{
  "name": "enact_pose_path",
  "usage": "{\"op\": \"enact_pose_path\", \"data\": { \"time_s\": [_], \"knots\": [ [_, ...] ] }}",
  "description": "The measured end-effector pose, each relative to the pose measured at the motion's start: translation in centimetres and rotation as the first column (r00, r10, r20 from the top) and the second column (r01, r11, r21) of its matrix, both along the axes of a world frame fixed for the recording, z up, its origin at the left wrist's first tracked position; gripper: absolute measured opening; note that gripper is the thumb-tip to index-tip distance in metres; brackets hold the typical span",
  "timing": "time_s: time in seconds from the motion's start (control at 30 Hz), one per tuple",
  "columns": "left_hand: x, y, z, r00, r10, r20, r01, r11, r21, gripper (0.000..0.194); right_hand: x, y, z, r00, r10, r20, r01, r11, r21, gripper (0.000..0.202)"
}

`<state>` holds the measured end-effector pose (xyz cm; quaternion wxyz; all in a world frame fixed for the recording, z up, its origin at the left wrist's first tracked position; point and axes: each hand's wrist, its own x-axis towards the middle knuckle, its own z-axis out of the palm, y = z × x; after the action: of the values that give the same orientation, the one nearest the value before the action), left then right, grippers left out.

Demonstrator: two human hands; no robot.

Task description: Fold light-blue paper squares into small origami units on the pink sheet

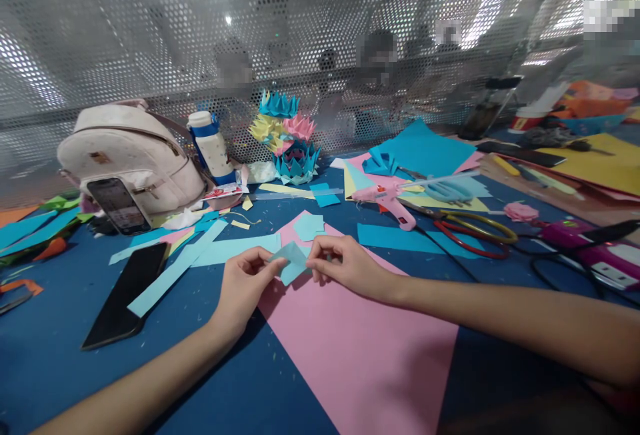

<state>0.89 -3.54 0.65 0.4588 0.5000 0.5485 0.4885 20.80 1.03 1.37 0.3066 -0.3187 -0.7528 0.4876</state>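
Observation:
A small light blue paper piece (292, 263) is held up between my two hands, over a large pink sheet (350, 335). My left hand (249, 281) pinches its left corner between thumb and fingers. At its right corner, the fingertips of my right hand (340, 265) are pressed together on the paper. Just behind the held piece, another light blue paper piece (309, 227) lies on the pink sheet. Light blue strips (177, 268) lie to the left of my left hand.
Left are a black phone (125, 295), a backpack (133, 155) with a phone against it, and a bottle (213, 148). Folded paper flowers (295, 158) stand at the back. A pink glue gun (393, 201), scissors (475, 225) and a purple power strip (590, 251) lie right, with cables.

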Motion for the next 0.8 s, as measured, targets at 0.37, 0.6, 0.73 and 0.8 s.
{"op": "enact_pose_path", "data": {
  "time_s": [0.37,0.6,0.73,0.8],
  "knots": [
    [0.02,0.07,-0.40,0.994,-0.099,-0.037,0.099,0.995,0.001,0.025,0.10,0.42,-0.37,0.996,0.059,0.070,-0.066,0.993,0.101,0.025],
    [0.35,-0.14,-0.75,0.967,-0.251,-0.043,0.252,0.967,0.022,0.022,0.31,0.33,-0.84,0.981,0.111,0.161,-0.128,0.987,0.097,0.045],
    [0.32,-0.10,-0.78,0.963,-0.263,-0.049,0.264,0.964,0.015,0.021,0.29,0.13,-0.68,0.982,0.129,0.137,-0.138,0.989,0.056,0.045],
    [0.32,-0.04,-0.80,0.962,-0.267,-0.054,0.268,0.963,0.009,0.021,0.29,0.10,-0.63,0.982,0.145,0.123,-0.150,0.988,0.037,0.046]
  ]
}}
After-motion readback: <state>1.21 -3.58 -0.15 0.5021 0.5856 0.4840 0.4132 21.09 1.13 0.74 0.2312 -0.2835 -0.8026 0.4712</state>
